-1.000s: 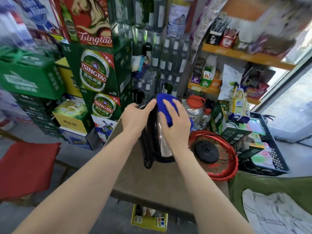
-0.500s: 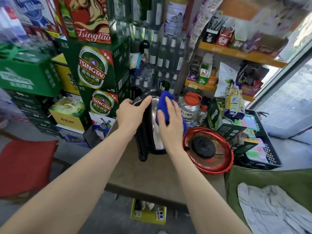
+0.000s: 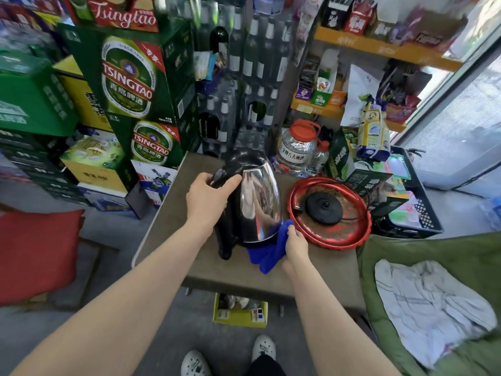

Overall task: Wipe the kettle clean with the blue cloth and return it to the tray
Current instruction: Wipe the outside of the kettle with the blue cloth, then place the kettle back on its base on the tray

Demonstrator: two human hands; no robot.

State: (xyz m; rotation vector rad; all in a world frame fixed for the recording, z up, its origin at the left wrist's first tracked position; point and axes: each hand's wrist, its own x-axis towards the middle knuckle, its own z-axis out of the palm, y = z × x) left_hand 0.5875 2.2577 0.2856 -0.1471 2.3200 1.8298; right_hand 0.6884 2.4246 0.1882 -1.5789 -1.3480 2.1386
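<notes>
A steel kettle with a black lid and handle stands on the small brown table. My left hand grips its black handle near the top. My right hand holds the blue cloth against the kettle's lower right side, and the cloth hangs down onto the table. Right of the kettle sits the round red tray with the black kettle base in its middle. The kettle is upright and outside the tray.
Stacked green beer cartons crowd the table's left and back. A clear jar with a red lid and green boxes stand behind the tray. A black crate sits right. A green chair with white cloth is near right.
My right hand slid the blue cloth from the kettle's top down to its lower right side. The steel body now shows. My left hand stayed on the handle.
</notes>
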